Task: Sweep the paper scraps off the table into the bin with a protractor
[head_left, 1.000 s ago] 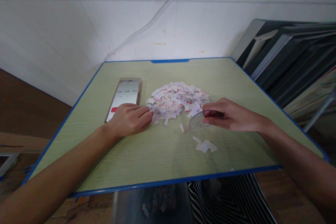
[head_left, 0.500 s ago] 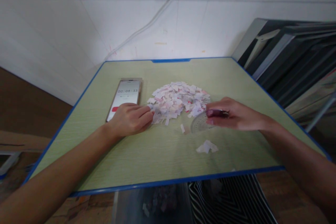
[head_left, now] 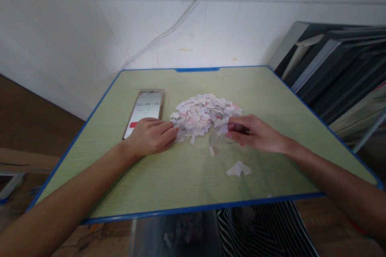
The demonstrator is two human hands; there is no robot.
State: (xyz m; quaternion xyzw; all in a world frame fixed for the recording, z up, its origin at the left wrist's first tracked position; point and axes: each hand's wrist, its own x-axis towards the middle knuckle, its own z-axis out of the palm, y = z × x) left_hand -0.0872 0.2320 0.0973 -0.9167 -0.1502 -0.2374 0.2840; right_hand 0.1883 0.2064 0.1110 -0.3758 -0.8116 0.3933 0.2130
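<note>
A mound of small torn paper scraps point(head_left: 199, 112), white and pinkish, lies on the green tabletop point(head_left: 144, 186). My right hand point(head_left: 259, 133) grips a clear protractor point(head_left: 217, 135), whose curved edge reaches the pile's lower right side. A dark reddish piece point(head_left: 238, 127) shows between those fingers; its kind is unclear. At the pile's left edge rests my left hand point(head_left: 153, 136), fingers curled and closed, their tips touching the scraps. Whatever it may hold is hidden. One loose paper strip point(head_left: 212, 151) sits just below the protractor.
A phone point(head_left: 147, 106) showing a running timer lies behind my left hand. A small scrap cluster point(head_left: 239, 168) is nearer the front edge. Below the table are a clear bin point(head_left: 144, 239) with scraps inside and striped fabric point(head_left: 268, 229). Dark panels point(head_left: 340, 60) lean at right.
My right hand has moved left with the protractor, closer to the pile and over the loose strip, which has shifted slightly. The left hand stays in place. The timer advanced one second.
</note>
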